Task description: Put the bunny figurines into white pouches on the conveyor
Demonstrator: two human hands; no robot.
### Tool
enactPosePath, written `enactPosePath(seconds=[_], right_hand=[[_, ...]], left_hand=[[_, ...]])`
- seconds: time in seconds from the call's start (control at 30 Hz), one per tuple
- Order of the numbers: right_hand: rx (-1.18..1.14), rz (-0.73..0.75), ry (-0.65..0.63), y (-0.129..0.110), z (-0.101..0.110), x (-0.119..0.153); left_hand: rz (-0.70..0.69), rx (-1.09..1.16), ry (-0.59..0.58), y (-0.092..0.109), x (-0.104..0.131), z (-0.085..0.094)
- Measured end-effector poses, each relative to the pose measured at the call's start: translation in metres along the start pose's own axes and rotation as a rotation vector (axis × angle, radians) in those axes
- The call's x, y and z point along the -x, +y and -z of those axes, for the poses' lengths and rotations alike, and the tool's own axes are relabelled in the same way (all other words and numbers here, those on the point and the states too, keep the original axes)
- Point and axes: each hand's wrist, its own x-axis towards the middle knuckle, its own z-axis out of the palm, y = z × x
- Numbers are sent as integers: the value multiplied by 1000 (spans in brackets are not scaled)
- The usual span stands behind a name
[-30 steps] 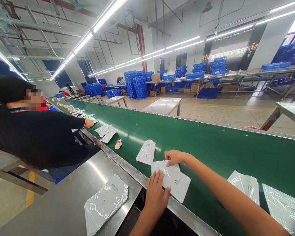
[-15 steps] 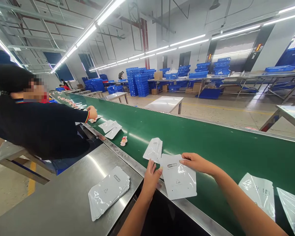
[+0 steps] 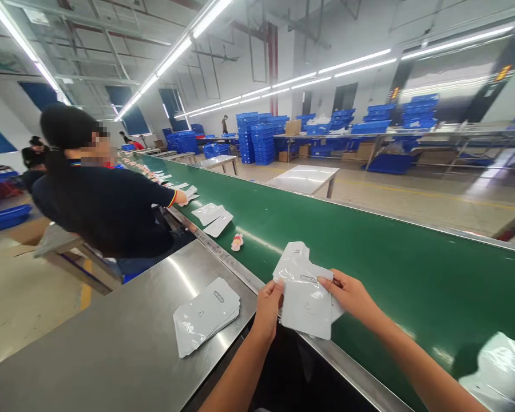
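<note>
Head view: the left hand (image 3: 266, 312) is nearly closed, thumb and fingers pinching the left edge of a printed white plastic pouch (image 3: 306, 306); the right hand (image 3: 352, 294) pinches its upper right corner between thumb and curled fingers. That pouch is tilted over the near edge of the green conveyor belt (image 3: 395, 274), with another pouch's corner showing beneath. It overlaps a white pouch (image 3: 292, 256) over the belt; whether that one is gripped too, I cannot tell. Leftward along the belt lie a small pink plush toy (image 3: 237, 242) and some loose pouches (image 3: 214, 218); more glossy pouches (image 3: 504, 369) lie at its right. On the belt's near side, a steel table (image 3: 111, 349) bears a fanned pouch stack (image 3: 208, 313). Farther left, a co-worker (image 3: 107, 200) reaches over the belt. Beyond its far side stand stacked blue crates (image 3: 262, 143).
</note>
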Motion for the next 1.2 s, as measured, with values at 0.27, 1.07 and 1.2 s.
enactPosePath(seconds=[0.27,1.07,1.2], right_hand=[[-105,5,-11,2,-2,-9],[-352,255,-314,-74,-99,-43],[-123,234,-328,-77,-122,-71]], left_hand=[[-130,-485,121,116,7,133],[-17,-573,-322,108,5,132],[127,-194,-163,70,8,116]])
